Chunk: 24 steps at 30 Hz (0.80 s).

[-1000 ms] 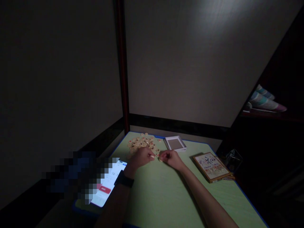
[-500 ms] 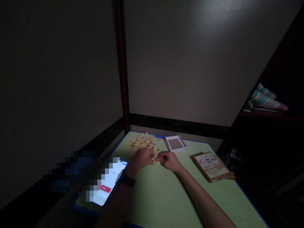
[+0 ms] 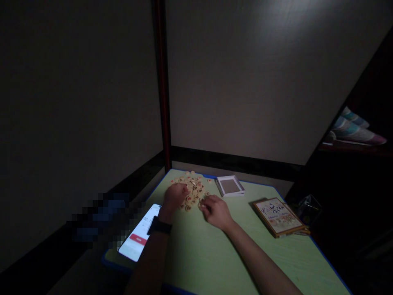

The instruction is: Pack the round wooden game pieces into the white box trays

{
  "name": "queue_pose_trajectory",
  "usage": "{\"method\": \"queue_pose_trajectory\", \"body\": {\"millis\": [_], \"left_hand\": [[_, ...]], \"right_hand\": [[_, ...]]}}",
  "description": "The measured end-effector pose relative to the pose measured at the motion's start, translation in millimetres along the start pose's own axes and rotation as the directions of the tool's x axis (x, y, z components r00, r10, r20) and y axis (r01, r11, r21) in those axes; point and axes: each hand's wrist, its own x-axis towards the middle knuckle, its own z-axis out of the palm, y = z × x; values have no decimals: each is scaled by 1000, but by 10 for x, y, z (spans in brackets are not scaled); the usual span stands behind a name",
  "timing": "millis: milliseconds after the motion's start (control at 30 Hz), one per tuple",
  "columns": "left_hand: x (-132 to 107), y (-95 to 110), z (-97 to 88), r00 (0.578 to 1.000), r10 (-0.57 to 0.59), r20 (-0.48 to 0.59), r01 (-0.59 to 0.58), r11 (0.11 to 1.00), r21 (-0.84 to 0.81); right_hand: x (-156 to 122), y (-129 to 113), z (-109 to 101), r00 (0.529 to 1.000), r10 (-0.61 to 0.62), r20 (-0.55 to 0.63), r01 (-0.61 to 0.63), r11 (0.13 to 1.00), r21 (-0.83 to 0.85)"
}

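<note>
A heap of small round cream game pieces (image 3: pixel 193 189) with red and black marks lies at the far left of a green table (image 3: pixel 211 254). My left hand (image 3: pixel 174 196), with a black watch on its wrist, rests curled on the left side of the heap. My right hand (image 3: pixel 215 211) sits at the heap's near right edge, fingers curled over a few pieces. What either hand holds is hidden in the dim light.
A lit phone (image 3: pixel 139 235) lies at the table's left edge. A shallow white box tray (image 3: pixel 230 186) sits beyond the pieces, and a printed game box lid (image 3: pixel 278 217) lies to the right. Dark walls and a red post (image 3: pixel 162 86) stand behind.
Both hands shifted from the heap's near edge: the left moved up onto the pile, the right slid slightly nearer. The single pieces pinched earlier are no longer visible in the fingers.
</note>
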Motion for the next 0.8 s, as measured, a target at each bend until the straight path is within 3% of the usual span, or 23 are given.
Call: {"method": "queue_pose_trajectory", "body": {"millis": [100,200,633,800], "left_hand": [[-24,29,54,992,67,108,-67,998,0],[-39,45,100,983,108,151,-113,993,22],[-6,21,119,975,194,106,-187,980,-73],[-28,53,153,961,232,148,-180,937,-301]], "right_hand": [[-7,-15,28,1000,-15,24,17,996,-83],[-8,1,42,1000,-4,17,6,993,-114],[-14,27,68,1000,10,0,-10,992,-125],[-15,-3,35,999,34,-26,-36,997,-68]]}}
